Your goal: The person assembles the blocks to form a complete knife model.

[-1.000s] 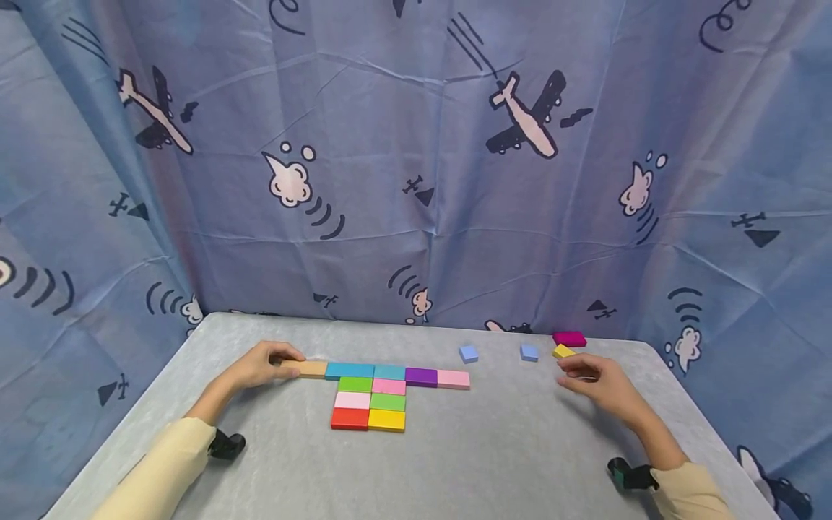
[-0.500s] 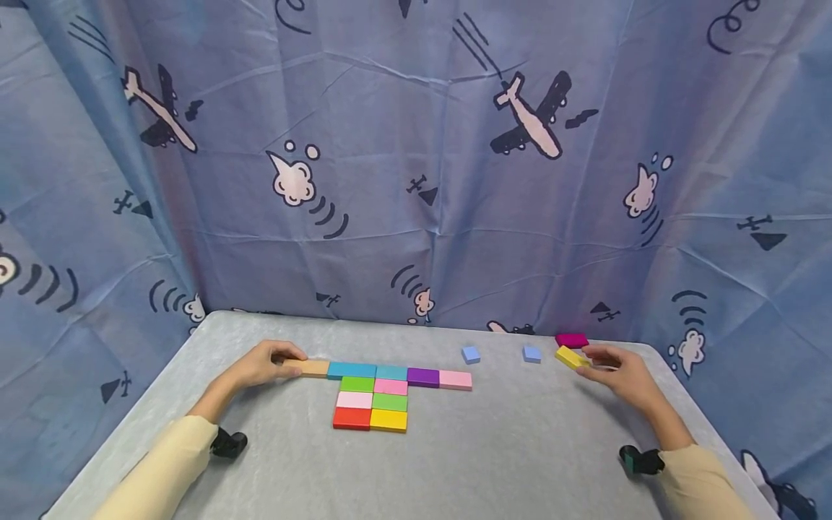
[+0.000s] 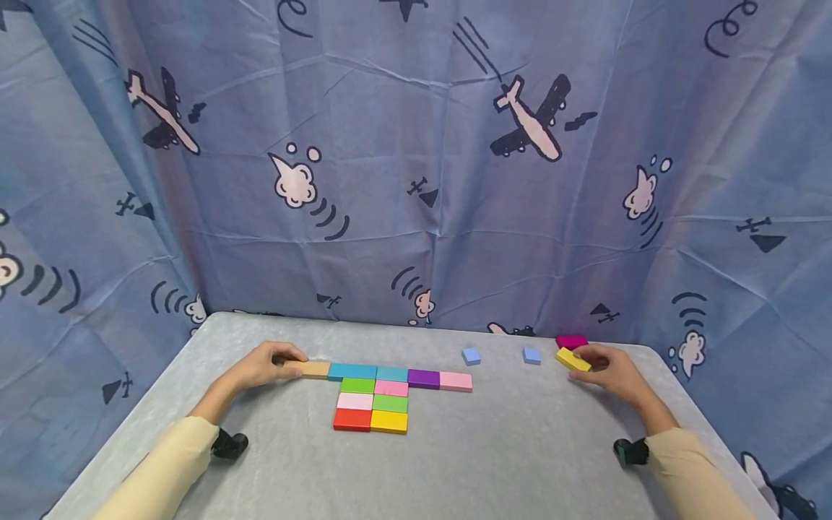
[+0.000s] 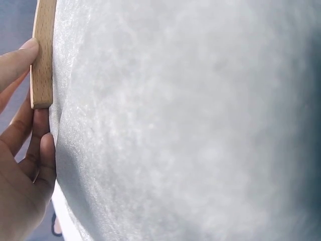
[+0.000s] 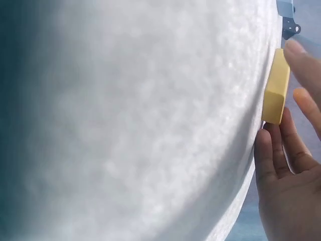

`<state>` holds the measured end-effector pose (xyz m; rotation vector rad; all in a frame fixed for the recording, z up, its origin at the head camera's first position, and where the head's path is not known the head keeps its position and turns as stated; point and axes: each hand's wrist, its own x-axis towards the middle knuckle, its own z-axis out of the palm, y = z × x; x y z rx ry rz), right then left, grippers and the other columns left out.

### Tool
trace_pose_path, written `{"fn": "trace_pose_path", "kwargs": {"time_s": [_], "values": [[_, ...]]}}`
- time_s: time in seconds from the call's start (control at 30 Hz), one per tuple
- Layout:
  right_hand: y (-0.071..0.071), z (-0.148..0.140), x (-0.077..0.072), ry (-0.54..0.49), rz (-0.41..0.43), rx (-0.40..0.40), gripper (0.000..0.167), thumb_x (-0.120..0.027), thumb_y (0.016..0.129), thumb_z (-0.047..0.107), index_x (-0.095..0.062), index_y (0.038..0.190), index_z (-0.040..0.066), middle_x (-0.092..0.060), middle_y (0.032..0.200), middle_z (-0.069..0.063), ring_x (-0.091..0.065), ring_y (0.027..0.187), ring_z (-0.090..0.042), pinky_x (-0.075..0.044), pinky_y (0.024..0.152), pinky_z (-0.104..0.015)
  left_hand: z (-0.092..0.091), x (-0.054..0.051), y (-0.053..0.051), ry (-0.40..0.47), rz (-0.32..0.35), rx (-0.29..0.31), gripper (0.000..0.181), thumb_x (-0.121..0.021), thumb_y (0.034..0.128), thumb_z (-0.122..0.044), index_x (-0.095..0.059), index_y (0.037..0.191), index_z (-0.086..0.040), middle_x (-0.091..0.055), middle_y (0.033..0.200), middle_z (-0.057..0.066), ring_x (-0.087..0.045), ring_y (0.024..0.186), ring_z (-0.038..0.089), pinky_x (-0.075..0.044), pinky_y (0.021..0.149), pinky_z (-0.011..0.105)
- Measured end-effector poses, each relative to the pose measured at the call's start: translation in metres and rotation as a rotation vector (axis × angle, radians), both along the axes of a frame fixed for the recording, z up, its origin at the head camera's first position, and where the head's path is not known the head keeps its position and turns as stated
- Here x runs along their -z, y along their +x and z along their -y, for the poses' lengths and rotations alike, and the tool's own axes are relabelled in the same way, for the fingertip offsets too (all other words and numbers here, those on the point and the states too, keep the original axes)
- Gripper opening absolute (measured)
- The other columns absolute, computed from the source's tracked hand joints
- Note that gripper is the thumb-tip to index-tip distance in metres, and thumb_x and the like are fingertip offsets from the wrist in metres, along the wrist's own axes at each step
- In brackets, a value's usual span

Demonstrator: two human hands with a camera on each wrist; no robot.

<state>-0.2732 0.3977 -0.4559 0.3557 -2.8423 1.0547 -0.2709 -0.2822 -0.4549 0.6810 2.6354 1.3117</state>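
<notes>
With thumb and fingers, my left hand (image 3: 265, 365) holds a plain wooden block (image 3: 313, 370) at the left end of a row of flat coloured blocks. In the left wrist view, the thumb lies on the side of that wooden block (image 4: 43, 60). The row continues with two blue blocks (image 3: 352, 372), a purple one (image 3: 424, 378) and a pink one (image 3: 456, 381). At the back right, my right hand (image 3: 614, 372) pinches a yellow block (image 3: 572, 359), which sits at a slant. The right wrist view shows this yellow block (image 5: 274, 103) between thumb and fingers.
Below the row lie three short rows of paired blocks, ending in a red block (image 3: 352, 419) and a yellow-orange one (image 3: 388, 422). Two small blue squares (image 3: 471, 356) stand apart at the back. A magenta block (image 3: 571, 341) lies behind the yellow one, near the grey tabletop's (image 3: 494, 462) back edge.
My right hand has moved slightly right and taken hold of the yellow block, which has shifted a little toward me. The left hand stays at the wooden block.
</notes>
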Motion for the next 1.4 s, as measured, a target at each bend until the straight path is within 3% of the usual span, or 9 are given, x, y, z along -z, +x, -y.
{"fn": "trace_pose_path", "kwargs": {"time_s": [0.1,0.37,0.57,0.77,1.07,1.4], "values": [[-0.001,0.001,0.003,0.011,-0.027,-0.004,0.043,-0.086,0.085,0.013,-0.068,0.116,-0.01,-0.067,0.112,-0.024,-0.063,0.098,-0.037,-0.055,0.082,-0.034,0.0,0.001,-0.001,-0.007,0.0,0.0,0.02,-0.078,0.0898,-0.003,-0.074,0.109,0.004,-0.071,0.104,0.014,-0.061,0.093,0.026,-0.049,0.078,0.032],[-0.002,0.006,0.004,0.042,-0.04,0.031,0.031,-0.081,0.085,0.001,-0.071,0.112,-0.01,-0.067,0.112,-0.028,-0.065,0.098,-0.04,-0.055,0.083,-0.048,0.001,0.002,-0.001,-0.012,-0.004,0.0,0.02,-0.078,0.0894,-0.002,-0.074,0.108,0.004,-0.072,0.103,0.013,-0.062,0.091,0.026,-0.049,0.076,0.032],[0.002,0.006,0.002,0.043,-0.025,0.045,0.031,-0.082,0.086,0.004,-0.072,0.112,-0.008,-0.068,0.11,-0.025,-0.065,0.094,-0.036,-0.055,0.076,-0.03,0.001,0.002,-0.001,-0.014,-0.007,0.0,0.02,-0.078,0.0895,-0.002,-0.073,0.108,0.004,-0.072,0.103,0.014,-0.061,0.091,0.026,-0.049,0.077,0.032],[0.008,0.007,0.002,0.017,-0.022,0.035,0.029,-0.081,0.086,0.002,-0.073,0.113,-0.006,-0.069,0.109,-0.021,-0.064,0.093,-0.031,-0.05,0.074,-0.019,0.001,0.0,0.0,-0.005,0.005,-0.002,0.02,-0.079,0.089,-0.006,-0.075,0.107,0.001,-0.072,0.102,0.009,-0.061,0.09,0.021,-0.049,0.077,0.031],[0.013,0.016,-0.007,0.007,-0.023,-0.014,0.028,-0.08,0.086,0.002,-0.073,0.113,-0.004,-0.07,0.111,-0.019,-0.064,0.097,-0.032,-0.05,0.077,-0.021,0.001,0.001,0.0,-0.016,-0.014,-0.009,0.019,-0.08,0.0889,-0.007,-0.075,0.106,0.0,-0.072,0.101,0.009,-0.061,0.089,0.017,-0.049,0.077,0.031],[0.019,0.036,-0.011,-0.083,-0.112,-0.166,0.025,-0.083,0.083,-0.001,-0.074,0.107,-0.004,-0.071,0.105,-0.016,-0.065,0.087,-0.017,-0.055,0.074,-0.027,0.0,0.0,0.0,-0.006,0.009,-0.013,0.02,-0.08,0.0886,-0.006,-0.075,0.107,0.002,-0.072,0.102,0.01,-0.061,0.09,0.022,-0.049,0.077,0.03]]}}
